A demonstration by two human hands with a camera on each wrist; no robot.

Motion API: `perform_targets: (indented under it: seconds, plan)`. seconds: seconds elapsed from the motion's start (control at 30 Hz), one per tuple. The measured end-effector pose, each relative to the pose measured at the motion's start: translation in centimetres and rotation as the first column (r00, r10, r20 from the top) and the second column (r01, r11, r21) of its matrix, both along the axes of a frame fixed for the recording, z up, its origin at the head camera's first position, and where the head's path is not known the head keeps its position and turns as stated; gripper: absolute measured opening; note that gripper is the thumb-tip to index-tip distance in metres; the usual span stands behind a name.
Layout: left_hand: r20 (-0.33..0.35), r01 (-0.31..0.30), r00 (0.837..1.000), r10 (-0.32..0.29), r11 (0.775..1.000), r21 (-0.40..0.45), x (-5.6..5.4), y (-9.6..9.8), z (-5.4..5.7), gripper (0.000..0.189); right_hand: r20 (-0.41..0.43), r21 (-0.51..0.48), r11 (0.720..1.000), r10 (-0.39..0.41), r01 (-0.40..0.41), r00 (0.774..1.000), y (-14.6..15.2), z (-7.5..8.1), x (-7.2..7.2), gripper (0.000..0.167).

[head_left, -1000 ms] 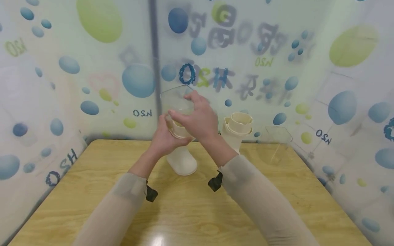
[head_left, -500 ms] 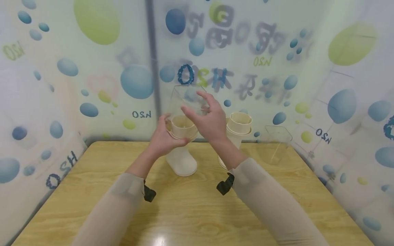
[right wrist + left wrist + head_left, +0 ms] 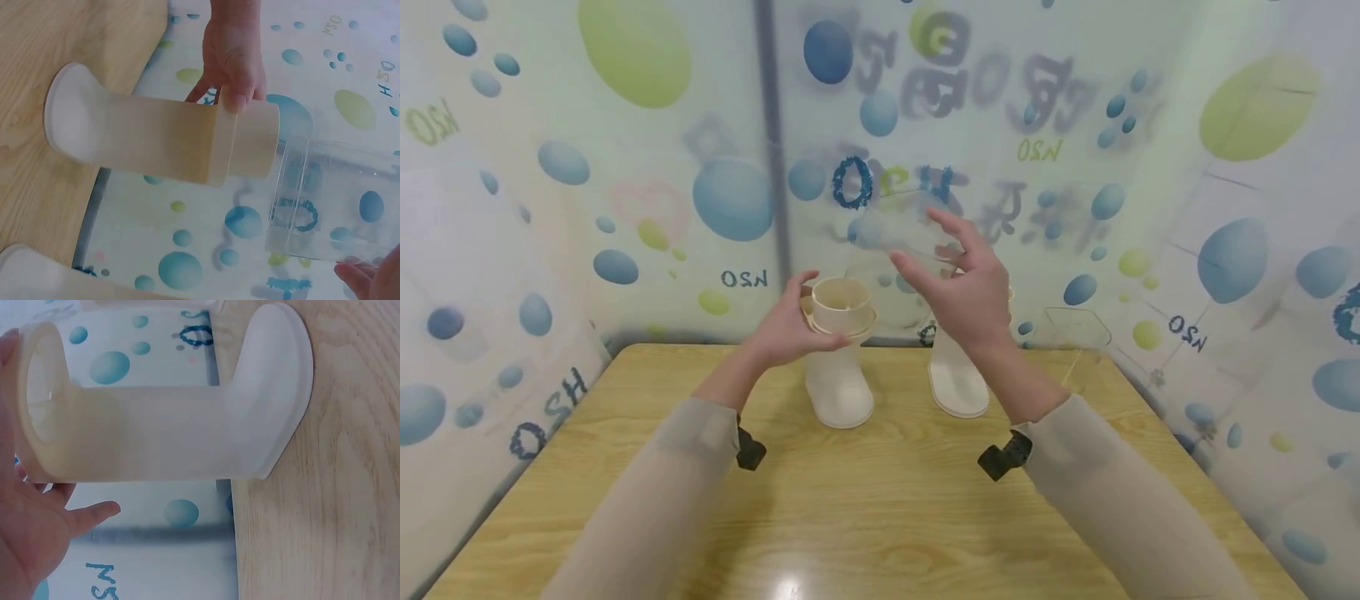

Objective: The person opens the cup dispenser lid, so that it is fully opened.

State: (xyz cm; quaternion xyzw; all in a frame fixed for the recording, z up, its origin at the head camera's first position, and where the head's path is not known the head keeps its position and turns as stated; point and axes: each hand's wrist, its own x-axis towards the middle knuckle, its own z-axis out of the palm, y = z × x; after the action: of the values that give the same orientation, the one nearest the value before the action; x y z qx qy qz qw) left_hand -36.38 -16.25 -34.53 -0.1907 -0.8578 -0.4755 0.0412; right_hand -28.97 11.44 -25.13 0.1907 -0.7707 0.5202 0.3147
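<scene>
My left hand (image 3: 782,329) grips the rim of a cream plastic stand (image 3: 841,383), which stands upright with its rounded foot on the table. A round collar (image 3: 253,137) tops the stand, with the left thumb (image 3: 236,100) against it in the right wrist view. To the right, my right hand (image 3: 973,292) holds a clear plastic container (image 3: 337,200) in the air. The container is apart from the collar, its ribbed end facing it. See-through walls make its outline faint in the head view.
A second cream stand (image 3: 958,387) is on the table, partly hidden behind the right hand. At the back right is another clear container (image 3: 1078,329). Patterned walls (image 3: 737,200) close off the back and sides of the wooden table (image 3: 880,508).
My right hand has moved right with the clear container, away from above the first stand's collar. That stand has straightened slightly in my left hand, and its collar shows more fully.
</scene>
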Motion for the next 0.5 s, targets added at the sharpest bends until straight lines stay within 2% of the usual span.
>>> perform_targets:
  seconds: [0.13, 0.3, 0.4, 0.5]
  plan:
    - [0.039, 0.049, 0.998, -0.048, 0.999, -0.023, -0.6, -0.6, 0.4, 0.131, 0.009, -0.014, 1.000, -0.005, 0.005, 1.000, 1.4, -0.4, 0.4, 0.064]
    - [0.061, 0.078, 0.995, -0.075, 0.995, -0.056, -0.8, -1.1, 0.7, 0.129, 0.022, -0.019, 0.999, -0.034, 0.034, 0.999, 2.8, -1.0, 0.8, 0.063]
    - [0.063, 0.054, 0.997, -0.052, 0.998, -0.032, -0.5, -0.8, 0.4, 0.129, 0.033, -0.002, 0.999, -0.048, 0.048, 0.998, 3.6, -1.3, 1.1, 0.064]
    - [0.047, -0.030, 0.998, 0.029, 1.000, 0.005, 0.1, 0.1, -0.3, 0.133, 0.046, 0.016, 0.999, -0.049, 0.048, 0.998, 4.2, -1.5, 1.5, 0.064]
